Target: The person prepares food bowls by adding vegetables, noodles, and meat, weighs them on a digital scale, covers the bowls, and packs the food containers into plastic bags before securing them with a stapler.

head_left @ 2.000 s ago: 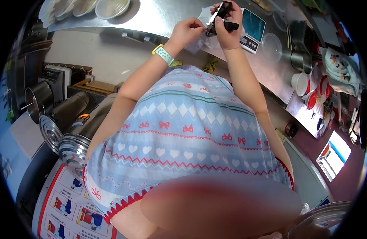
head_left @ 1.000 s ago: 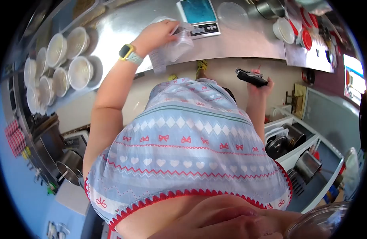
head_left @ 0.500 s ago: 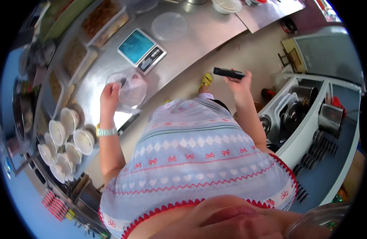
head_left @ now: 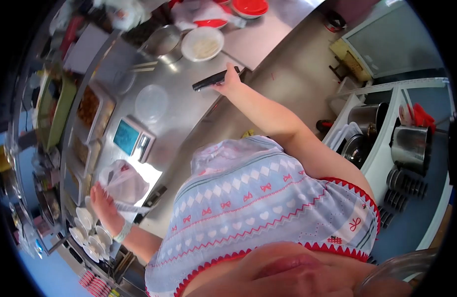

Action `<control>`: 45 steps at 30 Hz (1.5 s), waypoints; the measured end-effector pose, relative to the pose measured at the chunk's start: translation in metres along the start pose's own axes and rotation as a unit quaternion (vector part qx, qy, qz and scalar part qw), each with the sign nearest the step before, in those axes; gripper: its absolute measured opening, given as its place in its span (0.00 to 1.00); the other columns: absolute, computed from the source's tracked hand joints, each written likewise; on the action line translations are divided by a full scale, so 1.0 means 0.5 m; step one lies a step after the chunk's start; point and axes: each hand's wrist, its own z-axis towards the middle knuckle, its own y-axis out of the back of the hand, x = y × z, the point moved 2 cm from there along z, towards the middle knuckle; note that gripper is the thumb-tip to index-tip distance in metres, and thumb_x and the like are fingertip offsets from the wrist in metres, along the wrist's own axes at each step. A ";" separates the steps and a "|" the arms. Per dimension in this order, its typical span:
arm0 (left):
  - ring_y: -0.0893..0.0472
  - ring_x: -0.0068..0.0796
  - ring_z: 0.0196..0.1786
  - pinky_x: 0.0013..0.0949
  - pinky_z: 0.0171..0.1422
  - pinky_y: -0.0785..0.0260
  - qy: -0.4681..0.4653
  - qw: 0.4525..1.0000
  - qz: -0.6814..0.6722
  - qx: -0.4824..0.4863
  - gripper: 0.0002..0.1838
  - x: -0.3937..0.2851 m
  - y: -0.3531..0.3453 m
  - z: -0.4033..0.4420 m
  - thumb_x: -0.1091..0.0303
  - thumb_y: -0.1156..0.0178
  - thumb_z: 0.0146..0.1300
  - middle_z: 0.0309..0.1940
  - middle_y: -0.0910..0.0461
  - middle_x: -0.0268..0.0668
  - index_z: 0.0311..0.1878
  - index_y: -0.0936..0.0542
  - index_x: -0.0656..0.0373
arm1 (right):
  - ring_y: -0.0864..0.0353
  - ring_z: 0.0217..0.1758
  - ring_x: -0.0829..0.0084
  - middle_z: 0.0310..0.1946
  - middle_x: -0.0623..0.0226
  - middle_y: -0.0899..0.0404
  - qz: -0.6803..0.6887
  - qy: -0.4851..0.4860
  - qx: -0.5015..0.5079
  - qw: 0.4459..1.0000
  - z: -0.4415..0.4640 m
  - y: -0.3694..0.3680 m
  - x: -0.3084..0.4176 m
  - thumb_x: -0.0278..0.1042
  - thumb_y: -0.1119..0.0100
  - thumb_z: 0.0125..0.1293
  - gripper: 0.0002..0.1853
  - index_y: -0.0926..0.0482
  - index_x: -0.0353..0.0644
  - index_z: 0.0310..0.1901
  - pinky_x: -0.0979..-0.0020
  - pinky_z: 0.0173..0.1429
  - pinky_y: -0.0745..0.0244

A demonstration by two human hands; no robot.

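Note:
My right hand [head_left: 231, 81] is wrapped round one end of a black stapler-like tool [head_left: 209, 80], held out over the counter's front edge. At the lower left, my left hand [head_left: 105, 210] has its fingers apart beside a clear plastic bag [head_left: 124, 182] with something pale in it. The bag rests on the steel counter [head_left: 181, 99]; whether my fingertips touch it is unclear. Beyond the bag stands a white scale [head_left: 145, 148] with a teal top. A round clear lid [head_left: 151, 103] lies past the scale.
Several white bowls [head_left: 97, 242] stand left of my left hand. Food trays [head_left: 103, 111] line the counter's far side. A white bowl [head_left: 202, 44], a metal pot [head_left: 164, 43] and red lids [head_left: 249, 7] are farther along. Open shelving [head_left: 382, 148] with pots is at right.
The view has swung to the right along the counter. My right hand has carried the black tool from beside the counter to over its edge. My left hand's fingers have spread beside the bag.

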 end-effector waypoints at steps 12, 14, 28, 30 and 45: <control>0.40 0.09 0.23 0.18 0.23 0.53 -0.023 0.960 -0.196 0.199 0.03 -0.227 -0.469 -0.107 0.69 0.40 0.70 0.26 0.32 0.22 0.43 0.25 0.54 | 0.29 0.63 0.52 0.61 0.57 0.34 -0.130 0.068 -0.128 0.981 0.188 -0.098 0.352 0.47 0.40 0.67 0.28 0.36 0.45 0.63 0.41 0.58 0.25; 0.40 0.09 0.23 0.18 0.23 0.53 -0.006 0.960 -0.196 0.199 0.03 -0.225 -0.545 -0.094 0.69 0.40 0.71 0.27 0.31 0.22 0.43 0.25 0.54 | 0.27 0.60 0.53 0.57 0.58 0.30 -0.134 0.043 -0.088 0.986 0.218 -0.104 0.310 0.48 0.42 0.69 0.24 0.33 0.45 0.61 0.41 0.57 0.25; 0.43 0.10 0.22 0.18 0.23 0.54 -0.019 0.875 -0.188 0.446 0.05 -0.402 -1.474 -0.178 0.70 0.44 0.72 0.27 0.37 0.25 0.40 0.30 0.56 | 0.20 0.53 0.64 0.59 0.59 0.29 -0.327 -0.080 0.179 0.925 0.164 0.065 0.865 0.41 0.42 0.70 0.25 0.32 0.43 0.65 0.59 0.54 0.17; 0.43 0.10 0.22 0.18 0.23 0.54 -0.022 0.863 -0.196 0.464 0.05 -0.403 -1.611 -0.194 0.71 0.44 0.72 0.27 0.37 0.25 0.39 0.30 0.56 | 0.21 0.52 0.68 0.56 0.64 0.26 -0.318 0.041 0.131 0.938 0.146 0.148 1.065 0.41 0.42 0.70 0.23 0.30 0.45 0.63 0.63 0.53 0.20; 0.47 0.11 0.16 0.21 0.19 0.59 -0.011 0.901 -0.183 0.393 0.22 -0.374 -2.462 -0.384 0.71 0.38 0.69 0.16 0.45 0.21 0.24 0.40 0.46 | 0.27 0.61 0.71 0.59 0.70 0.26 -0.393 0.123 0.179 0.893 0.401 -0.034 1.949 0.49 0.48 0.72 0.23 0.30 0.51 0.65 0.64 0.64 0.30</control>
